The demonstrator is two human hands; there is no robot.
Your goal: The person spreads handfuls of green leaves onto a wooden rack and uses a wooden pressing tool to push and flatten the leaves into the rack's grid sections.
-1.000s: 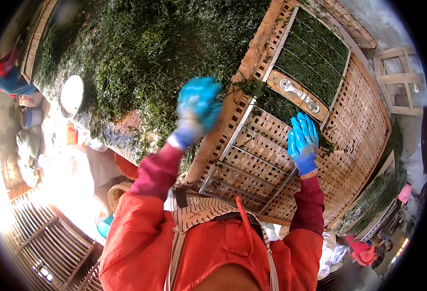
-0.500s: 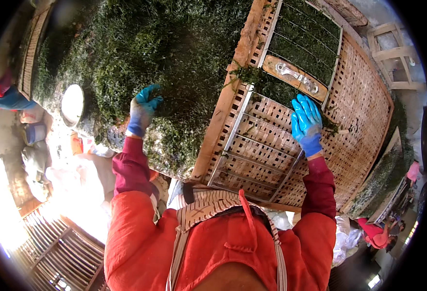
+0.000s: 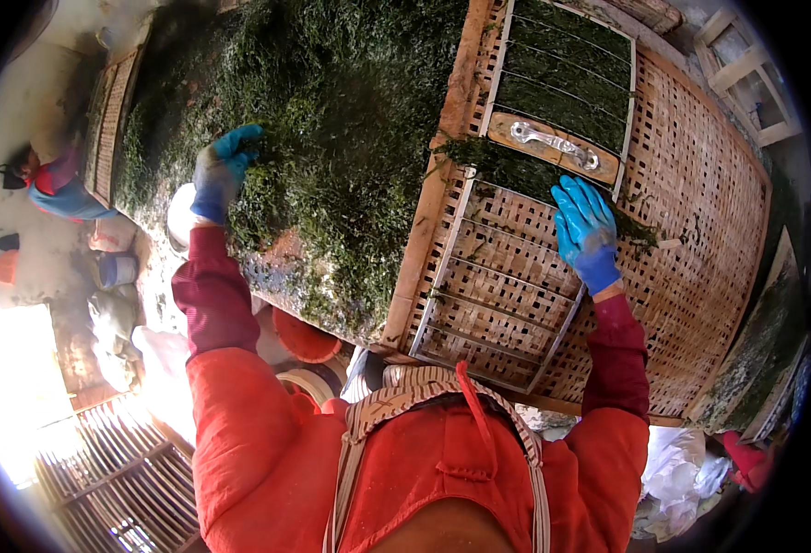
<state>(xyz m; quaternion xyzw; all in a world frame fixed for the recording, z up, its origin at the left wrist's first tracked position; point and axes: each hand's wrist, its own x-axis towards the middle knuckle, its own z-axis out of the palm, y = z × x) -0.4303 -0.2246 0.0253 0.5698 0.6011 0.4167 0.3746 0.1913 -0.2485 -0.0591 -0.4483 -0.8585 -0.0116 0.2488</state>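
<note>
My left hand [image 3: 224,173], in a blue-fingered glove, is above the edge of a heap of dark green seaweed [image 3: 341,120]. Its fingers and thumb are apart with nothing visible between them. My right hand [image 3: 588,226], gloved alike, lies with fingers stretched on a strip of seaweed at the middle of a thin metal frame [image 3: 461,217]. This barred frame rests on a woven bamboo screen [image 3: 691,184]. Seaweed fills its far section [image 3: 562,83]; the near section shows bare weave. Just beyond my right fingertips sits a wooden board with a clear handle [image 3: 567,147].
A wooden rail [image 3: 424,221] edges the screen beside the heap. A white bowl [image 3: 180,217] is partly behind my left wrist. Another person [image 3: 64,189] stands at the far left. A red basin [image 3: 304,334] is below the table's near edge. An empty wooden frame [image 3: 746,78] is far right.
My left hand has moved left and farther away over the heap, and its fingers have straightened somewhat. My right hand stays at the frame's middle. The whole view has shifted slightly.
</note>
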